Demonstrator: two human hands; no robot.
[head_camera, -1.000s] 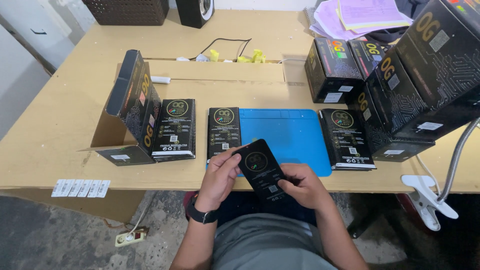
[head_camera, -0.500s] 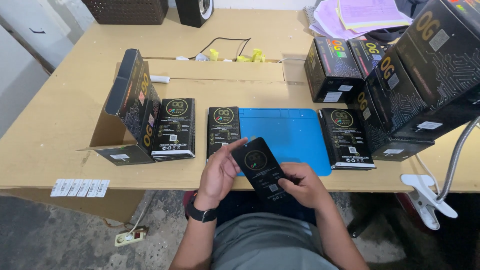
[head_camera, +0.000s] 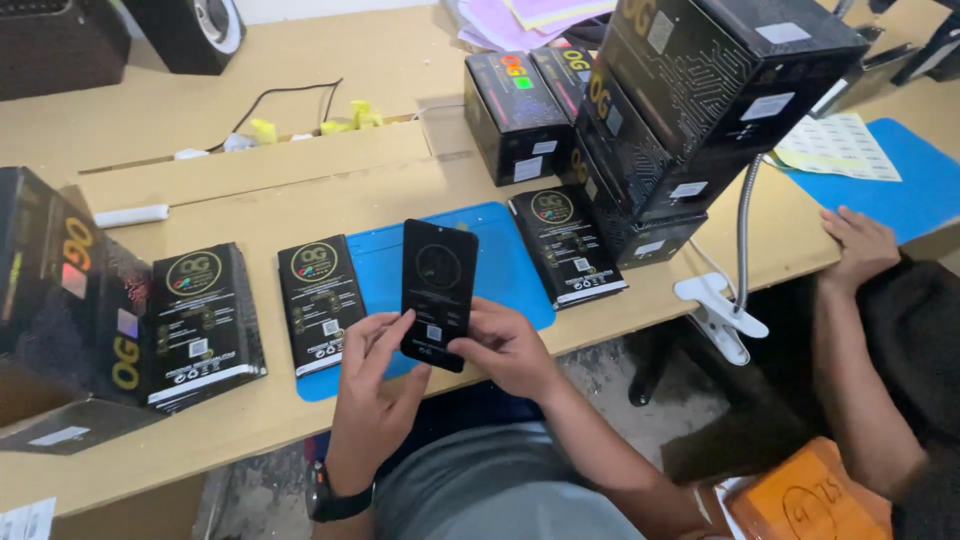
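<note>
Two hands, my left (head_camera: 375, 375) and right (head_camera: 507, 347), grip a flat black pack (head_camera: 438, 291) by its lower end above the blue mat (head_camera: 500, 262).

Flat packet (head_camera: 438, 290) held over mat (head_camera: 505, 262), left hand (head_camera: 375, 385) and right hand (head_camera: 505, 345) at its bottom end. Two packs (head_camera: 320, 300) lie left, one pack (head_camera: 568, 243) right. Box stack (head_camera: 690, 110) behind-right, another person's hand (head_camera: 860, 245) further right.
</note>
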